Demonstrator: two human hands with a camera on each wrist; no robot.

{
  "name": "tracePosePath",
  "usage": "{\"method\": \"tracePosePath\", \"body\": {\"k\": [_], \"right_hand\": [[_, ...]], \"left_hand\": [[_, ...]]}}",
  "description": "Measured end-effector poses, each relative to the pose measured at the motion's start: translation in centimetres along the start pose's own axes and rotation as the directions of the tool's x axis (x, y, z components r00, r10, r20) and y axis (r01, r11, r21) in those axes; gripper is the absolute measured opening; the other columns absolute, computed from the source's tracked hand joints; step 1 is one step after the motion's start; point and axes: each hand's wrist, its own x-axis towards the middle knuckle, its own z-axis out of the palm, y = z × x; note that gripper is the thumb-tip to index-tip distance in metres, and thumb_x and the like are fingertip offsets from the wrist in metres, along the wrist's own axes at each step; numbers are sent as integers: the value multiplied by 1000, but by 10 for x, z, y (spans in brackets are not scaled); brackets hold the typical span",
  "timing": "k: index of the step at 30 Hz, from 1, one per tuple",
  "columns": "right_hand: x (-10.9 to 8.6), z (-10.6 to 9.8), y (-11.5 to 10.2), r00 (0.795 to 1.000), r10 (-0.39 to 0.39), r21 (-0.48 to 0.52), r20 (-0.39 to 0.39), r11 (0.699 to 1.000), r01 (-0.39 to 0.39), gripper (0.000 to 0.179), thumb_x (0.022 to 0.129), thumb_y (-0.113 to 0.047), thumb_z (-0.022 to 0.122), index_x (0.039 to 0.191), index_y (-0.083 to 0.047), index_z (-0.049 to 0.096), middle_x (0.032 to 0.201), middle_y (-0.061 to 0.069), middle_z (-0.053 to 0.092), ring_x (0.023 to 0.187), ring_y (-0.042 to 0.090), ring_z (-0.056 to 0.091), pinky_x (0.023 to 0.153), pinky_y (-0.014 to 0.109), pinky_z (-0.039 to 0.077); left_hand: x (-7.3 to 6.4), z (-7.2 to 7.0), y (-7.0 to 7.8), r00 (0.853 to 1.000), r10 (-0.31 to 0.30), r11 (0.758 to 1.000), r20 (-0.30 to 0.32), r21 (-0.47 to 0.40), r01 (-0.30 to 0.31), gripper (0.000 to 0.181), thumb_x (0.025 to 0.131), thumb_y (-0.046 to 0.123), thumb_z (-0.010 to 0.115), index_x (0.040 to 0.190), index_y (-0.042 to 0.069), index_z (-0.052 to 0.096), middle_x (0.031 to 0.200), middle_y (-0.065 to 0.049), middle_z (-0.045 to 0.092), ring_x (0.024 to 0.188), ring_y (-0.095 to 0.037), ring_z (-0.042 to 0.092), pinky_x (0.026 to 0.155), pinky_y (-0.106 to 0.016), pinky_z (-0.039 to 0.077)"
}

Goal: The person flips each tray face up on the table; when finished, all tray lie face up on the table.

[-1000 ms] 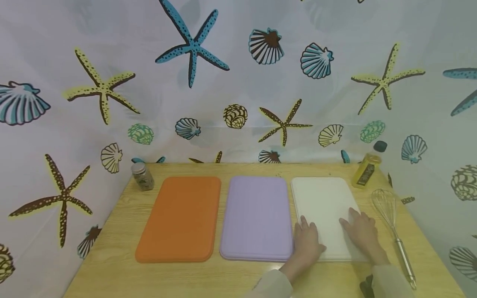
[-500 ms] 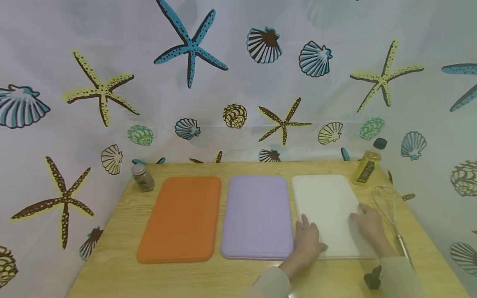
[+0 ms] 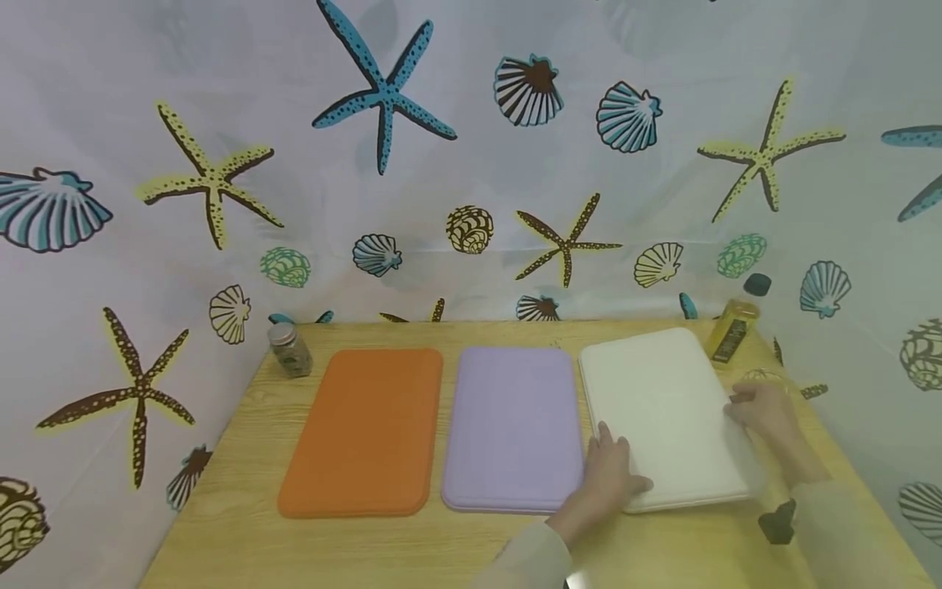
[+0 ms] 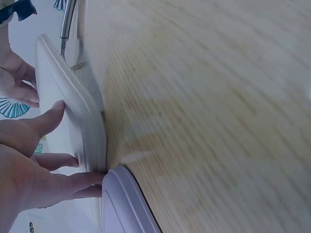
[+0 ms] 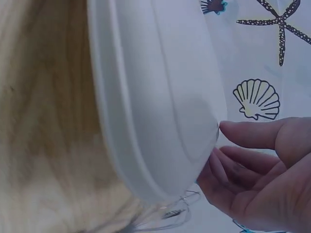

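While a small clear jar with a grey lid (image 3: 291,352) stands at the far left corner of the wood-grain table (image 3: 412,552), a rounded, rectangular orange board (image 3: 362,433) lies flat just to its right. Next comes a rounded, rectangular lavender board (image 3: 513,429), also flat. The left hand (image 3: 607,474), loosely spread, rests on the near left corner of a smooth, rectangular white board (image 3: 662,409), thumb on top, fingers at the edge facing the lavender one. Between both hands, the white board tilts, its right side raised off the table. The right hand (image 3: 769,409) pinches that raised edge between thumb and fingers. Beyond it stands a yellow bottle with a black cap (image 3: 733,331); a silver wire whisk (image 4: 69,22) lies partly hidden by the right hand.
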Motion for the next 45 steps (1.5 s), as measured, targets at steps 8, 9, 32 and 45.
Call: {"method": "tracePosePath", "body": {"k": [8,9,32,45], "right_hand": [[9,-26,-4,987,-26,94,156,995,11,54,90,-2,61,128,27,37,116,42,53,95,40,65,76,37,59],[10,-29,-6,985,-26,103,169,995,8,54,90,-3,61,129,26,37,117,41,53,95,39,65,77,38,58],[20,-55,-26,931,-3,325,364,938,-124,72,91,-31,67,137,15,38,109,-1,66,96,8,64,89,33,54],[15,-56,-60,935,-75,462,346,881,-99,73,94,-24,64,140,19,26,107,-6,61,95,3,64,90,33,54]], "left_hand": [[3,-8,-1,999,17,1000,29,11,-18,75,77,34,80,136,-2,51,152,-24,28,135,-39,36,111,-41,34],[2,-9,-2,999,25,1000,33,4,-25,75,77,34,80,136,-3,51,152,-25,27,136,-39,36,111,-40,33],[-12,-7,-20,995,104,966,-1,-238,-101,69,91,40,63,142,0,42,153,-19,30,141,-32,28,114,-44,27],[-44,8,-15,977,205,955,-53,-209,-211,83,79,28,78,148,10,36,151,-16,35,136,-32,38,107,-43,39]]}}
